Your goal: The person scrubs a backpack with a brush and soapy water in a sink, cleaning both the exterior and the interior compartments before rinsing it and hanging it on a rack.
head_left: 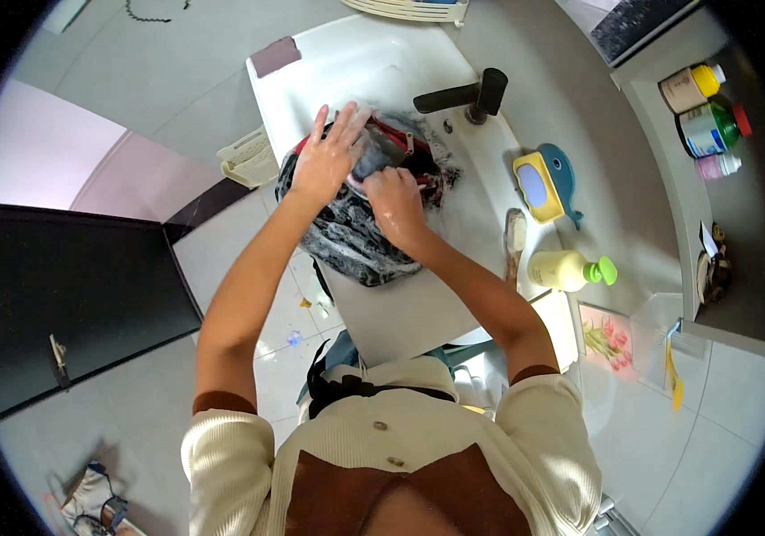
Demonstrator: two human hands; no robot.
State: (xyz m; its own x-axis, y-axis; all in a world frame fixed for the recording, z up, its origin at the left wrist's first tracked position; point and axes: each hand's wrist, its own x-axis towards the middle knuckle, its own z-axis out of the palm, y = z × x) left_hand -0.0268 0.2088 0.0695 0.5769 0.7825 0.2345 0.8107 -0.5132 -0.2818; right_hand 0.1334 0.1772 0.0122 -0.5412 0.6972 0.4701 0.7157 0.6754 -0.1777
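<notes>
A black bag with red trim and a zip [360, 237], covered in suds, lies bunched in the white sink [320, 67] and over its front edge. My left hand [327, 159] rests on the bag's upper left part, wet and foamy, with its fingers spread. Beside it, my right hand [393, 204] is closed with curled fingers at the bag's opening, gripping the wet fabric. Greyish, foamy lining shows between the two hands. Whether anything else is inside the right fist is hidden.
A black tap [454, 95] reaches over the sink from the right. Along the right rim are a whale-shaped soap dish [548, 181], a wooden-handled brush [514, 246] and a yellow pump bottle [561, 270]. Several bottles [706, 127] stand on a shelf. A cream basket [247, 159] is at left.
</notes>
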